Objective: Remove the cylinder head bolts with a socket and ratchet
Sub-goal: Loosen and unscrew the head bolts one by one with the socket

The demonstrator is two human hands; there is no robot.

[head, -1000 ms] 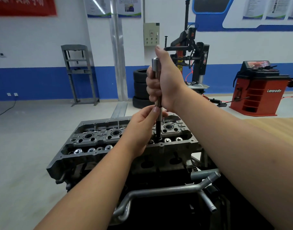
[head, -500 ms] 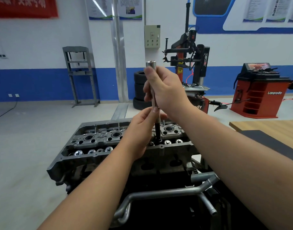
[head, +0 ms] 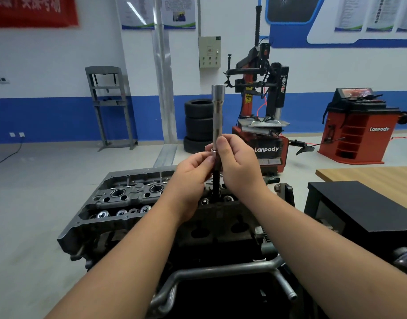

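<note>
The right hand (head: 240, 165) is sliding down the upright socket extension (head: 217, 125), now pinching its lower end where the left hand (head: 193, 171) is pinching too, over the cylinder head (head: 119, 199). Likely spinning 1 loosened bolt out by hand.

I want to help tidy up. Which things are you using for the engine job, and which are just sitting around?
In use:
extension bar, standing upright over the engine
cylinder head
left hand and right hand, both pinching the bar

Just sitting around:
stack of tyres
tyre changer
wheel balancer
grey press frame
wooden table
</note>
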